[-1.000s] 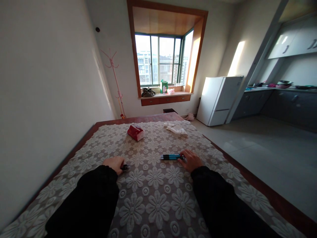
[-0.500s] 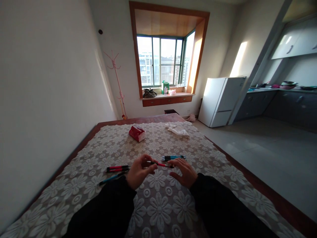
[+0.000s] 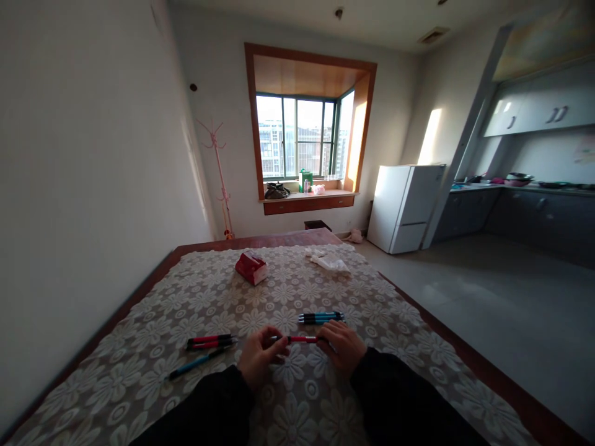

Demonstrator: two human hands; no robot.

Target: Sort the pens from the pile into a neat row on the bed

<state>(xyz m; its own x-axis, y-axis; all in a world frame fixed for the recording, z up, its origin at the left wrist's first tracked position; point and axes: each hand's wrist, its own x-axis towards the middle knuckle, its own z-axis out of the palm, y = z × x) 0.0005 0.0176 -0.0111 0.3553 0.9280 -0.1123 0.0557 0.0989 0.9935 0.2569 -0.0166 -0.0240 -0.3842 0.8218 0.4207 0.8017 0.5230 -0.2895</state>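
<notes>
A red pen with black ends (image 3: pixel 303 339) spans the gap between my two hands, level and just over the lace tablecloth. My left hand (image 3: pixel 260 356) pinches its left end between thumb and fingers. Around the right end, the fingers and thumb of my right hand (image 3: pixel 341 348) are closed. Several blue pens (image 3: pixel 320 318) lie side by side just beyond my right hand. To the left of my left hand lie red pens (image 3: pixel 210 342), with a blue pen (image 3: pixel 198 363) slanting in front of them.
Farther up the table, a red tissue packet (image 3: pixel 251 267) and a crumpled white plastic bag (image 3: pixel 331 262) rest on the lace tablecloth (image 3: pixel 153 347). A wall runs along the left side. A white fridge (image 3: pixel 404 207) stands beyond the table on the right.
The red pen has come down closer to the cloth and levelled out. My right hand's fingers, spread more before, have closed on its right end. The head view has tilted up.
</notes>
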